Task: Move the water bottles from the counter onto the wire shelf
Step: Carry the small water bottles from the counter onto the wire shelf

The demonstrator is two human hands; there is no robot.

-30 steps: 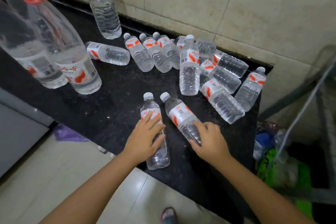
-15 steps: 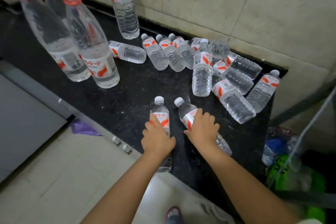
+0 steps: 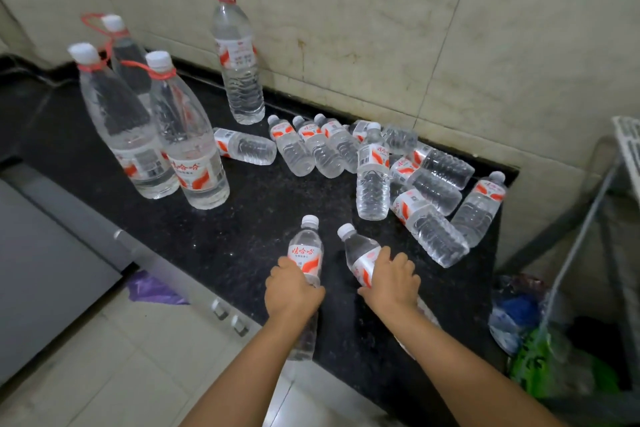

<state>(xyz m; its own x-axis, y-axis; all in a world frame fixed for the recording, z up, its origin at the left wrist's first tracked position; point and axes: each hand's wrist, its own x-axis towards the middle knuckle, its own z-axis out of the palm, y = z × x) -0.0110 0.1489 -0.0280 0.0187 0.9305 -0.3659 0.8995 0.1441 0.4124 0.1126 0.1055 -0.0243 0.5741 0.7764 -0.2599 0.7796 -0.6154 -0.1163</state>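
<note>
Two small water bottles lie near the front edge of the black counter (image 3: 225, 246). My left hand (image 3: 291, 291) grips the left small bottle (image 3: 306, 250) around its middle. My right hand (image 3: 391, 279) grips the right small bottle (image 3: 360, 250), fingers curled over its label. Several more small bottles (image 3: 426, 184) lie in a heap toward the back right, and one small bottle (image 3: 372, 177) stands upright among them. The wire shelf (image 3: 628, 142) shows only as a corner at the right edge.
Several large bottles (image 3: 187, 139) with red handle rings stand at the back left, one large bottle (image 3: 239, 62) against the tiled wall. Plastic bags (image 3: 519, 315) sit on the floor under the shelf at right. A grey cabinet front (image 3: 52, 270) lies left of the counter.
Both hands slid up the two near bottles and closed around them. The camera pulled back and tilted, bringing the tall bottles and the wall into view.
</note>
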